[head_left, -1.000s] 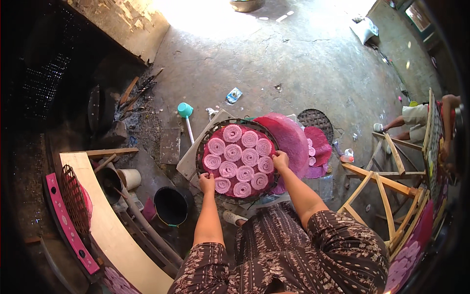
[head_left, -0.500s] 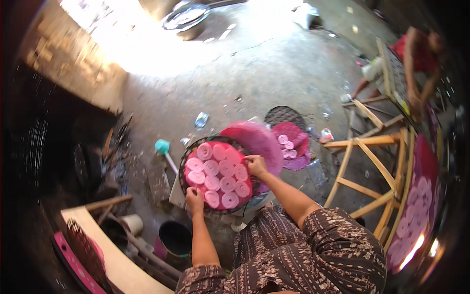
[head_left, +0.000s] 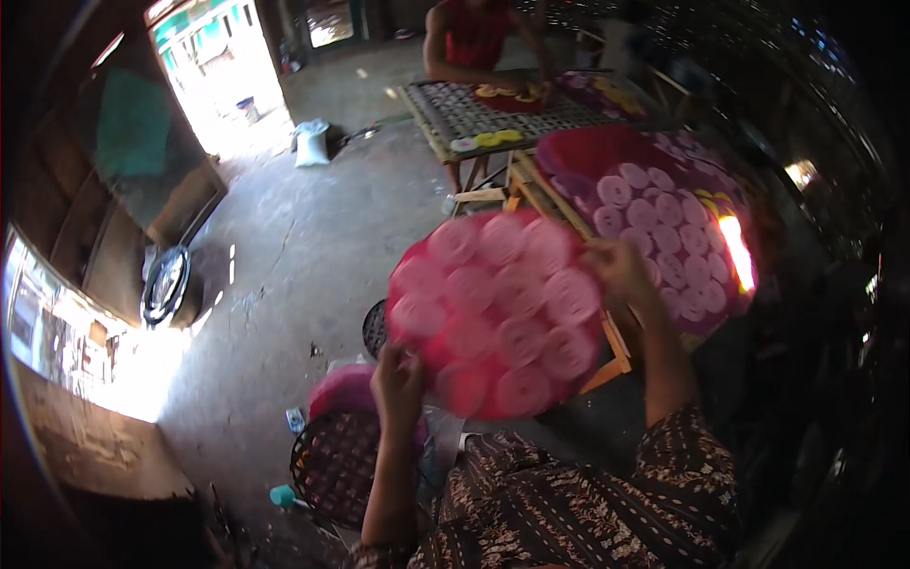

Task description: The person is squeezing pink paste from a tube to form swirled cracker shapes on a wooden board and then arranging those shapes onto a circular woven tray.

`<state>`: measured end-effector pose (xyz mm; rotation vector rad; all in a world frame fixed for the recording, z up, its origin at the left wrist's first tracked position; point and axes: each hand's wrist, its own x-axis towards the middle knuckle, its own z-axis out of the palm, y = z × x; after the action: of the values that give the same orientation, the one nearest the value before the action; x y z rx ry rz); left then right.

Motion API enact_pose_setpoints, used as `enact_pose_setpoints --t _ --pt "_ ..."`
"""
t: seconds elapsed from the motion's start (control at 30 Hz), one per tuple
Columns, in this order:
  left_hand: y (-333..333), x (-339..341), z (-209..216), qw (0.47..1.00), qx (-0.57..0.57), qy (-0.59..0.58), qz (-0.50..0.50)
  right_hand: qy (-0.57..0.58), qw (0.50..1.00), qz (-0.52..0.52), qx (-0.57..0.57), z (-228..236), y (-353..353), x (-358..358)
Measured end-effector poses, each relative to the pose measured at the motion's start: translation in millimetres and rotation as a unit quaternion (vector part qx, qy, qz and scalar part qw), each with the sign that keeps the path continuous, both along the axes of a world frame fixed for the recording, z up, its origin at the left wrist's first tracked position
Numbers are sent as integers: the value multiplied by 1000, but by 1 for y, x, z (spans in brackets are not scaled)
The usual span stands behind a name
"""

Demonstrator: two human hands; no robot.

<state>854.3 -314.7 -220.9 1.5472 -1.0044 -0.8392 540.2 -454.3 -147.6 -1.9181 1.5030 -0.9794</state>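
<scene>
A round red sheet point(head_left: 491, 403) is up in the air before me, carrying several pale pink spiral coils point(head_left: 521, 339). My left hand point(head_left: 398, 379) pinches its near left edge. At its right edge, my right hand point(head_left: 618, 270) grips the rim with the fingers closed. Motion smears the sheet and coils somewhat. Below and left of it, the dark woven basket tray point(head_left: 341, 465) shows its bare lattice. A pink round sheet point(head_left: 346, 384) lies behind that tray, partly covered.
To the right, a purple-red cloth surface point(head_left: 592, 147) bears similar coils point(head_left: 668, 237) beside wooden framing point(head_left: 550, 199). A person in red point(head_left: 474, 43) works at a lattice rack point(head_left: 455, 109) beyond. A white sack point(head_left: 311, 144) and a round basin point(head_left: 166, 284) stand on the floor.
Both hands have lifted the red sheet with its coils off the woven tray and carried it up and to the right. The view has turned right toward the coil-covered surface.
</scene>
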Motion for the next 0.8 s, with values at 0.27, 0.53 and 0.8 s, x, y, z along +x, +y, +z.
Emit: enact_pose_setpoints --t 0.27,0.53,0.8 --pt "-144 -163 46 922 -105 203 -313 475 770 -387 -178 57 -15 -289" --pt "97 -52 -225 957 234 85 -150 94 993 -7 -71 -94 37 -44" --pt "404 36 -246 908 332 112 230 -20 870 305 387 -419 80 200"
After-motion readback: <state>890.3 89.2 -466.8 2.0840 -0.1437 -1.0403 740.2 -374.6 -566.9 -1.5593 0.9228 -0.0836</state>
